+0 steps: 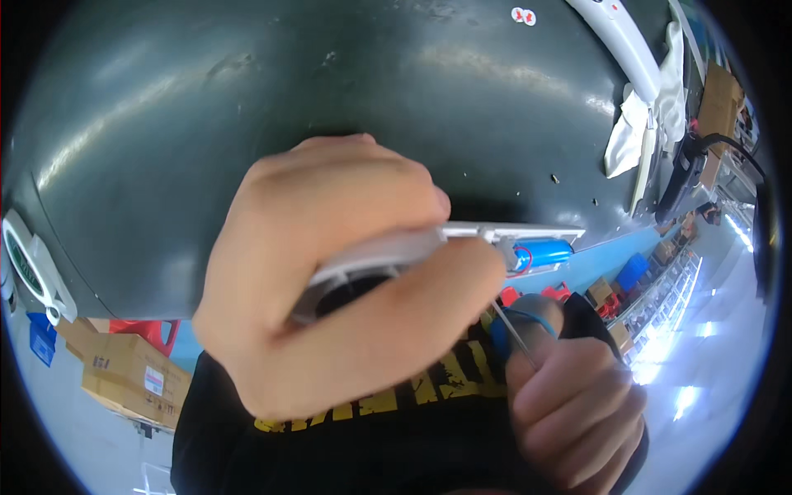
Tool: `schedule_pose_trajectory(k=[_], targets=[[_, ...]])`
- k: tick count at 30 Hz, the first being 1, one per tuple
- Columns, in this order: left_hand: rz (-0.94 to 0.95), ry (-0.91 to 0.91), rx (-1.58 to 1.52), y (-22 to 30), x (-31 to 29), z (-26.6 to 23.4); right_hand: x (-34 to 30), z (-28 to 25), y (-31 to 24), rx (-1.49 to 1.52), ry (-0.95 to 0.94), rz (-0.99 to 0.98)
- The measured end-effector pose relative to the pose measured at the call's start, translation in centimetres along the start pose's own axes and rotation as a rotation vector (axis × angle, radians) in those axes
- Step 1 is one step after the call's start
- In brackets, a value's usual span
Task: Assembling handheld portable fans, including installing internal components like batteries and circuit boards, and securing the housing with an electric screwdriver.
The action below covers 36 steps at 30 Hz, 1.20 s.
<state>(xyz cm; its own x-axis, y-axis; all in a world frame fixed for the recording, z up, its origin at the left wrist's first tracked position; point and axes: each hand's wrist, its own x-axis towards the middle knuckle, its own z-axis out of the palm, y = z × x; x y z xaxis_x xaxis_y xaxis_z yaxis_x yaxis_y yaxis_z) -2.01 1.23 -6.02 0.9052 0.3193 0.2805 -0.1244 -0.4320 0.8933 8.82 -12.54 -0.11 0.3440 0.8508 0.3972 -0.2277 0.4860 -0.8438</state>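
Note:
My left hand point(330, 272), large in the middle, is closed around a white plastic housing point(487, 228). The housing has a dark round opening, partly covered by the fingers. A blue cylindrical battery point(544, 254) with a thin red wire sits in its right end. At the lower right, my right hand point(577, 408) is closed in a fist around a screwdriver point(513, 328). Its thin metal shaft points up and left toward the underside of the housing. The fist hides the handle, and the tip is hidden near my left thumb.
A dark green table lies beneath, with small screws point(554, 178) scattered on it. At the upper right are a white handheld device point(623, 41) and white bags point(629, 136). Another white piece point(37, 264) with a green oval lies far left. A cardboard box point(136, 375) stands beyond the left edge.

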Motion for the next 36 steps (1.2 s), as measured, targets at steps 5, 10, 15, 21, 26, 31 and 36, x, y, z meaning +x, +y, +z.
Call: schedule_pose_trajectory(k=[5,10,15,21,26,31,36], targets=[[-0.012,-0.08,0.046,0.6,0.8,-0.6,0.5,-0.1,1.0,-0.047,0.091,-0.096],[0.011,-0.056,0.069,0.1,0.3,-0.4,0.3,0.6,0.8,-0.126,0.16,-0.024],[0.032,-0.05,0.048,0.7,1.3,-0.5,0.5,0.4,-0.2,-0.18,0.14,-0.075],[-0.024,0.069,0.023,-0.3,-0.6,0.1,-2.0,-1.5,-2.8,-0.194,-0.094,-0.139],[-0.014,0.066,0.092,1.0,-0.3,-0.5,0.2,-6.9,-3.2,-0.782,-0.202,-0.193],[0.015,0.087,0.095,1.4,0.1,-0.6,0.3,-9.0,-3.4,-1.012,-0.41,0.033],[0.044,0.088,0.108,1.4,0.3,-0.7,-1.3,-11.1,-2.5,-1.146,-0.448,0.213]])
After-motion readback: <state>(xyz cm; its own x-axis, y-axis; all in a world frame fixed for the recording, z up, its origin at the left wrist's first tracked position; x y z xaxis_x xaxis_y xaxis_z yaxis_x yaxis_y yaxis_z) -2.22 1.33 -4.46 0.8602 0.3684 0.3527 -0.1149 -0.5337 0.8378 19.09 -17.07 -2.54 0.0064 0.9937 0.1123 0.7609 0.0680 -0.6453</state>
